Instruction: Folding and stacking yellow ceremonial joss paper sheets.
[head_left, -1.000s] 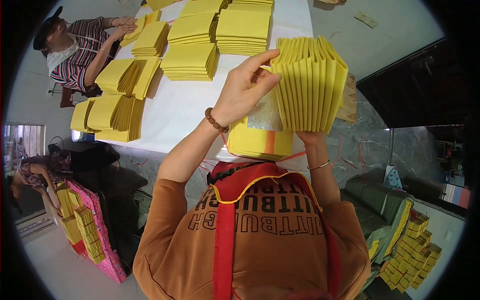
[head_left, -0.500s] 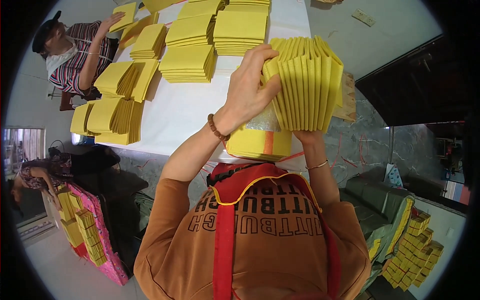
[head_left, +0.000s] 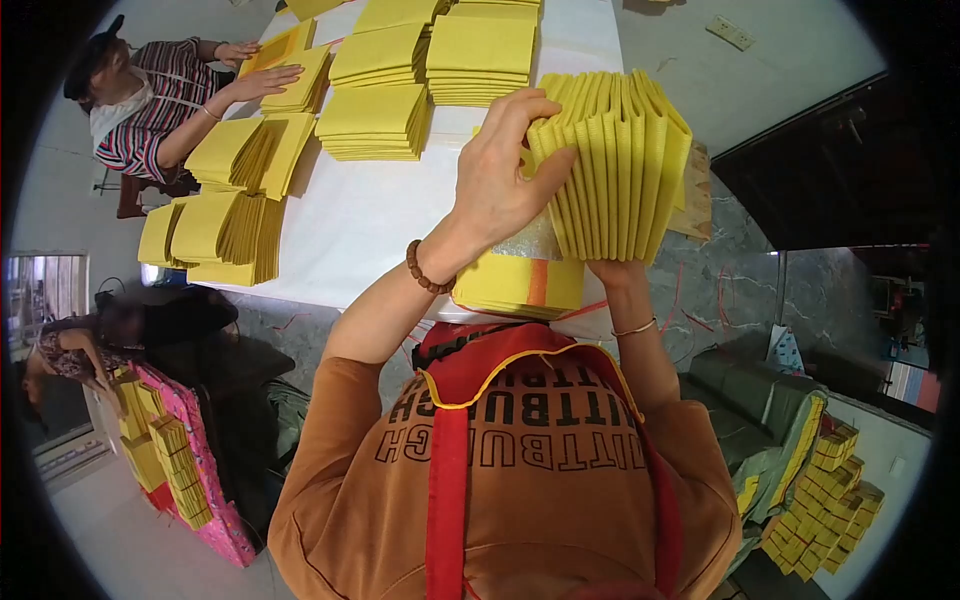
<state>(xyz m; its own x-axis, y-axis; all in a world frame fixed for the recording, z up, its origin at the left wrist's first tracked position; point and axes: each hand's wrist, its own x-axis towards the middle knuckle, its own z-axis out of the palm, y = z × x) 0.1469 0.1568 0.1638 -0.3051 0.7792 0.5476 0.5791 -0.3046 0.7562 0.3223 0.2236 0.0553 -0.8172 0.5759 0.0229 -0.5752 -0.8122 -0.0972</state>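
A thick stack of folded yellow sheets (head_left: 610, 170) is held up on edge, its folds facing up and fanned a little. At its left side my left hand (head_left: 510, 165) is closed on it, fingers over the far top edge and thumb against the near folds. Under the near end of the stack my right hand (head_left: 615, 270) holds it from below; its fingers are hidden. Below and to the left lies another yellow pile (head_left: 500, 285) with an orange strip and a shiny clear patch, partly covered by my left wrist.
Several piles of folded yellow sheets (head_left: 375, 120) stand on the white-covered table (head_left: 350, 225). At the far left a co-worker in a striped top (head_left: 155, 105) handles sheets. Another person (head_left: 75, 350) bends by a pink-edged surface. Tied yellow bundles (head_left: 825, 510) are heaped at lower right.
My left thumb has shifted slightly right along the folds of the stack. The co-worker's raised hand has come down onto a pile, and both that person's hands now show.
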